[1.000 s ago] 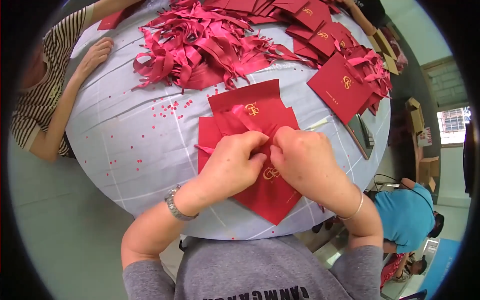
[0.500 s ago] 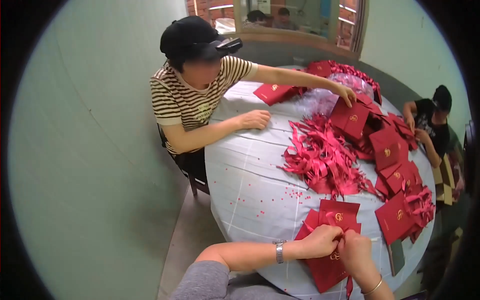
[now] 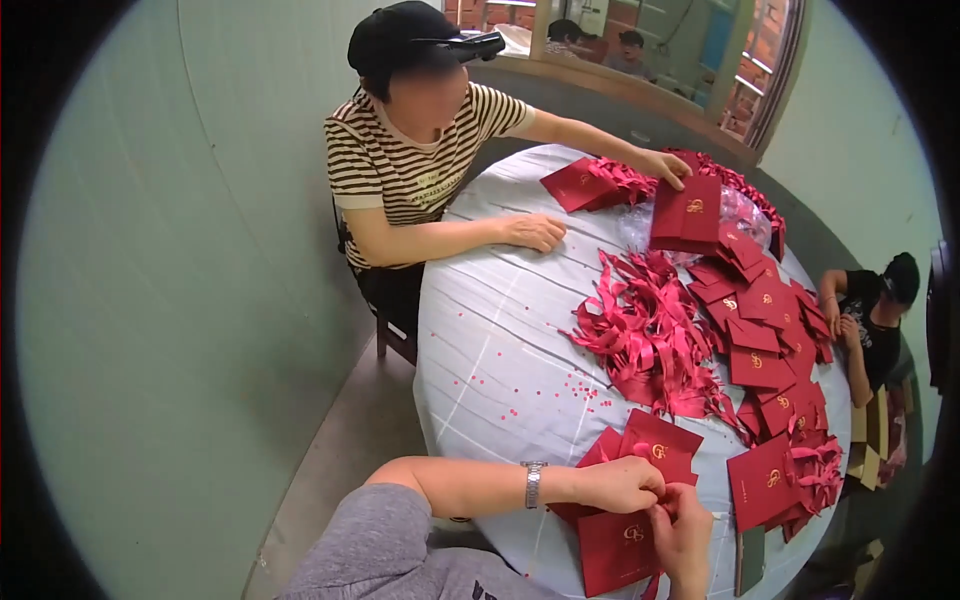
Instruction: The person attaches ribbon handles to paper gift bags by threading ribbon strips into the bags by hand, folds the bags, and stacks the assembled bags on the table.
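My left hand (image 3: 632,485), with a metal watch on its wrist, and my right hand (image 3: 685,525) meet fingertip to fingertip at the near edge of the table. Both are closed in a pinch on a thin red ribbon (image 3: 653,586), mostly hidden by my fingers; one end hangs below my right hand. Right under them lies a flat red paper gift bag (image 3: 612,560) with a gold emblem. Behind it, partly covered by my left hand, another red bag (image 3: 660,436) rests at an angle.
A tangle of red ribbons (image 3: 650,330) covers the table's middle. Red bags (image 3: 765,300) are heaped along the right, above a dark flat slab (image 3: 749,560). Across the table, a person in stripes (image 3: 430,160) holds a red bag (image 3: 686,213). Another person (image 3: 875,310) sits far right.
The view has shifted, moving the scene about in the picture. The striped person's hand has raised a red bag from the heap. My hands stay pinched together over the bag.
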A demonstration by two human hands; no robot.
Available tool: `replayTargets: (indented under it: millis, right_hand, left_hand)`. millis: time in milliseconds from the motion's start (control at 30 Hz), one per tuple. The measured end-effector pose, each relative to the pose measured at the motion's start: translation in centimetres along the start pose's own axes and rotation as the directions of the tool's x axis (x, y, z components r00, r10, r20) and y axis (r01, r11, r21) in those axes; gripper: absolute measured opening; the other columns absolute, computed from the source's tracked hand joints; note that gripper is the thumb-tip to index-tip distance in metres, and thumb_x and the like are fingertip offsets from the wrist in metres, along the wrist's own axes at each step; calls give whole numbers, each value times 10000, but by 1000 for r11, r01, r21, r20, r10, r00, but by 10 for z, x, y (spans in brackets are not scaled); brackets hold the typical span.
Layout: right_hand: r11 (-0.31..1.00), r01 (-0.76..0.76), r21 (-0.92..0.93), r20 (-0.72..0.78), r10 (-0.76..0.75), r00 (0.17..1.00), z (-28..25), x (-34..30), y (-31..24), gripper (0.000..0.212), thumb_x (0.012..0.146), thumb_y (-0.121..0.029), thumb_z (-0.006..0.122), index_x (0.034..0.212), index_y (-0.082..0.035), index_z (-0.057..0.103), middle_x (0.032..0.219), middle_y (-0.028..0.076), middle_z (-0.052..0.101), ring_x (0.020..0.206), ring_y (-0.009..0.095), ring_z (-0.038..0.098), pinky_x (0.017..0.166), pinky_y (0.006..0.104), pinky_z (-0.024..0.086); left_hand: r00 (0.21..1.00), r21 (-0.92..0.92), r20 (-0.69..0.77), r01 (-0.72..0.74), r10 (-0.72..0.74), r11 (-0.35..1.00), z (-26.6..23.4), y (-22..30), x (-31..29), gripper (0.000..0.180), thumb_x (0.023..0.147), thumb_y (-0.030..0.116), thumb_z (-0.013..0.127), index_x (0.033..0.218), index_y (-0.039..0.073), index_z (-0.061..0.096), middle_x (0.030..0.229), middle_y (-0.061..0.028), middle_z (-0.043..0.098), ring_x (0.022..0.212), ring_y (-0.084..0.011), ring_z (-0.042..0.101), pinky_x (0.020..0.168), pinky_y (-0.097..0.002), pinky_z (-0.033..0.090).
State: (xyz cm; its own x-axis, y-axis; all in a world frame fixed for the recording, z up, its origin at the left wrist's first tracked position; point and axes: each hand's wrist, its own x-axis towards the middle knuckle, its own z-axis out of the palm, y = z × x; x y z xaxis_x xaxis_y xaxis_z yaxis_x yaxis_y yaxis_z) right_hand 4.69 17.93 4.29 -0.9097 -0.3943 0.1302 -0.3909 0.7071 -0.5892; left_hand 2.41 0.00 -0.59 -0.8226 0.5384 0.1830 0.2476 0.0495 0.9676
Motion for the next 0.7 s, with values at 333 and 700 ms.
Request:
replayTargets:
  millis: [333,700]
  right_hand:
    - [993,-32,112,-24,35,999,7,-14,21,257,745,29,711,927,1,532,684,92,638,587,130,608,550,262,463]
    - [977,-171,124,62,165,984,10,-14,22,236,746,-36,711,933,-7,570,700,113,648,626,220,648,609,336,497]
  left_hand:
    - [998,32,58,-17,15,999,-2,2,6,193,746,5,573,900,-40,682,833,-206,683,787,-288,679,709,-371,514]
    - [963,587,-132,-116,236,801,-18,-4,-1,48,739,42,606,764,0,606,804,-203,637,771,-375,645,649,-438,515]
